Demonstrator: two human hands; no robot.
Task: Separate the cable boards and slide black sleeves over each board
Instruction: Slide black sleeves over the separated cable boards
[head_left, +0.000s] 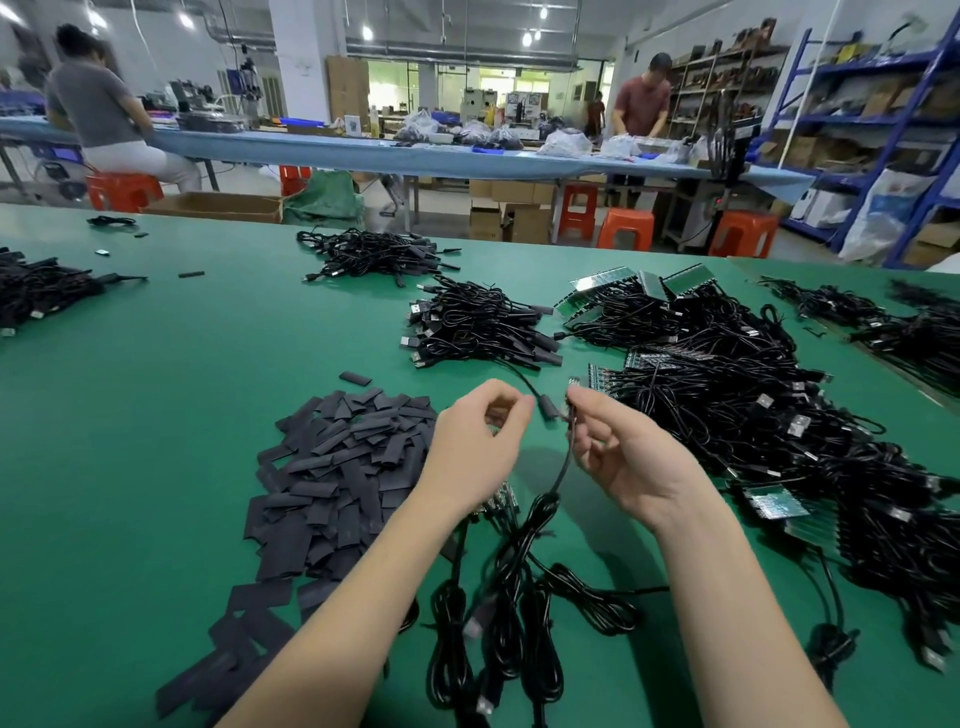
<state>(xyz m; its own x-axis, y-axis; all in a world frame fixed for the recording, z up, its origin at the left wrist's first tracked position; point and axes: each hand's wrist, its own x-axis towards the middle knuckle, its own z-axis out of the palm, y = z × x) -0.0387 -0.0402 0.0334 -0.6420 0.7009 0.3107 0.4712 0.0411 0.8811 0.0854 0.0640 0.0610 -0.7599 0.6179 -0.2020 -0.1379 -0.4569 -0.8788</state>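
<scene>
Just above the green surface (156, 415), a cable (563, 467) hangs from the right hand (618, 452), pinched at its top end; the left hand (480, 447) curls beside it, its hold unclear. Black sleeves (337, 467) lie heaped left.

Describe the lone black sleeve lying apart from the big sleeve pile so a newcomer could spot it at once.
Start at the green table and find the big heap of flat black sleeves left of the left hand. Just beyond the heap's far edge lies a single sleeve. It alone rests flat on bare green, touching neither the heap nor the cable bundle behind it.
</scene>
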